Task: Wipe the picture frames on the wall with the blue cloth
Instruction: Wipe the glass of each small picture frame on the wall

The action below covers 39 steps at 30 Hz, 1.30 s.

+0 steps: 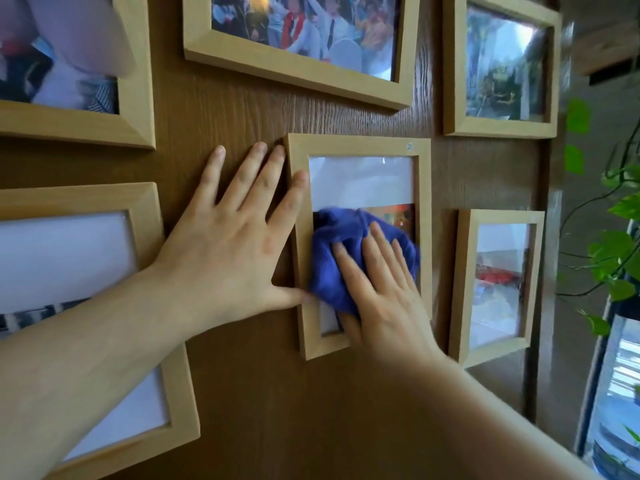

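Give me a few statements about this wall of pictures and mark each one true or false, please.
1. The right hand presses the blue cloth against the glass of the middle frame. True.
2. The left hand holds a spray bottle. False: it holds nothing and lies flat, fingers spread, on the wooden wall and the middle frame's left side.
3. The middle frame is black metal. False: it is light wood.
4. A green plant shows at the right edge. True.

Wooden frames point(360, 145) on brown wall point(242, 109)
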Motion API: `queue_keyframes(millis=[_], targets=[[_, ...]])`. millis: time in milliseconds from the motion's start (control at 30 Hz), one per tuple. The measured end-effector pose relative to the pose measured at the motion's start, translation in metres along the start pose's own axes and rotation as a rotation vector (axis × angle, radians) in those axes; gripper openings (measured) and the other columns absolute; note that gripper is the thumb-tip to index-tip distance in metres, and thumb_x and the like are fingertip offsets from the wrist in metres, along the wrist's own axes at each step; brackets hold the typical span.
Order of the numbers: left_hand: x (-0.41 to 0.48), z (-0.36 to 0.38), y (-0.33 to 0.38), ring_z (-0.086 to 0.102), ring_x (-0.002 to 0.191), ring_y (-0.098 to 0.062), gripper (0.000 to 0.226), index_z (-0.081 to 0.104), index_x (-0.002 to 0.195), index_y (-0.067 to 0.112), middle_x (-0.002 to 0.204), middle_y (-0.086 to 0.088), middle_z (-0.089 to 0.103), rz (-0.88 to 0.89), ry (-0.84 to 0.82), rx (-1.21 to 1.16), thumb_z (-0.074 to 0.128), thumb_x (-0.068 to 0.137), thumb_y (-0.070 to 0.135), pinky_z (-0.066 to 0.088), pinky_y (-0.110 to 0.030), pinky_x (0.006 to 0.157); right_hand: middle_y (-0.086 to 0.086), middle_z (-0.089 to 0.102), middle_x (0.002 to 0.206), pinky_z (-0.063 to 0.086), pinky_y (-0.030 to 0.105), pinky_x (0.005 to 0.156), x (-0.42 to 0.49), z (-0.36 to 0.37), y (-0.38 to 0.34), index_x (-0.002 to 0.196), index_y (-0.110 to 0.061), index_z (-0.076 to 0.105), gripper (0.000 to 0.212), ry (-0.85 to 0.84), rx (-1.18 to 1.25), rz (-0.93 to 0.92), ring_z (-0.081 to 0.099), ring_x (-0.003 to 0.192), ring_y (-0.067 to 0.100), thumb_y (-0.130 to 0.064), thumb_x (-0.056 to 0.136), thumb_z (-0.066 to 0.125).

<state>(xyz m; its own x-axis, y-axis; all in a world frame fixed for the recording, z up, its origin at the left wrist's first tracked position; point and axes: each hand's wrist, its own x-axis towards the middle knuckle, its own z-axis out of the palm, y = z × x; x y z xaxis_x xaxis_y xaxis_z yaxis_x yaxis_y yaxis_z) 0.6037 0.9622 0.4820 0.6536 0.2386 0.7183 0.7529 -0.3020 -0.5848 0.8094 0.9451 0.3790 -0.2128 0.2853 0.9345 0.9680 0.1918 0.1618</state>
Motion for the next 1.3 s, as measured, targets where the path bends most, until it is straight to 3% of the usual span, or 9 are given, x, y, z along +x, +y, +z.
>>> queue_keyframes(millis=[100,533,733,900,1067,1300], targets=[[0.000,0.000,0.000,0.012,0.147,-0.039,0.122,0.013,0.151,0.007,0.157,-0.029,0.018,-0.004,0.004,-0.003,0.043,0.060,0.084,0.012,-0.064,0.116,0.005,0.006,0.155,0.009,0.055,0.113,-0.020,0.005,-0.011,0.151,-0.024,0.011,0.067,0.011,-0.027,-0.001,-0.002,0.147,0.023,-0.036,0.092,0.040],[0.000,-0.001,0.000,0.007,0.148,-0.038,0.127,0.005,0.151,0.009,0.159,-0.027,0.015,-0.017,-0.030,0.019,0.038,0.061,0.091,0.011,-0.063,0.116,0.020,0.029,0.152,0.032,0.053,0.111,0.065,-0.022,0.050,0.146,-0.015,0.031,0.055,0.124,-0.085,0.009,0.022,0.143,0.032,-0.017,0.092,0.043],[0.001,0.000,-0.001,0.011,0.148,-0.039,0.126,0.010,0.151,0.008,0.157,-0.028,0.018,-0.016,-0.021,0.017,0.038,0.060,0.090,0.012,-0.064,0.116,0.019,0.033,0.151,0.034,0.051,0.110,0.028,-0.009,0.035,0.145,-0.016,0.033,0.057,0.089,-0.020,0.039,0.028,0.141,0.033,-0.015,0.091,0.052],[0.001,0.000,0.000,0.013,0.147,-0.040,0.125,0.012,0.151,0.007,0.156,-0.029,0.020,-0.010,-0.018,0.028,0.039,0.060,0.088,0.012,-0.064,0.116,0.011,0.026,0.154,0.029,0.048,0.113,-0.017,0.000,0.021,0.147,-0.022,0.028,0.067,-0.014,0.007,-0.130,0.019,0.145,0.026,-0.013,0.088,0.059],[0.000,0.000,0.001,0.012,0.147,-0.040,0.125,0.011,0.151,0.007,0.157,-0.029,0.018,-0.010,-0.018,0.024,0.039,0.060,0.088,0.013,-0.065,0.116,0.013,0.030,0.152,0.031,0.049,0.113,-0.013,-0.005,0.033,0.145,-0.019,0.033,0.066,-0.029,-0.004,-0.252,0.021,0.144,0.027,-0.008,0.087,0.065],[-0.001,0.000,0.001,0.009,0.148,-0.040,0.125,0.006,0.151,0.008,0.158,-0.028,0.015,-0.001,-0.010,-0.015,0.039,0.061,0.089,0.011,-0.065,0.115,0.015,0.041,0.146,0.040,0.048,0.108,0.035,-0.016,0.043,0.139,-0.015,0.044,0.052,0.117,-0.032,-0.189,0.035,0.138,0.030,-0.002,0.089,0.050]])
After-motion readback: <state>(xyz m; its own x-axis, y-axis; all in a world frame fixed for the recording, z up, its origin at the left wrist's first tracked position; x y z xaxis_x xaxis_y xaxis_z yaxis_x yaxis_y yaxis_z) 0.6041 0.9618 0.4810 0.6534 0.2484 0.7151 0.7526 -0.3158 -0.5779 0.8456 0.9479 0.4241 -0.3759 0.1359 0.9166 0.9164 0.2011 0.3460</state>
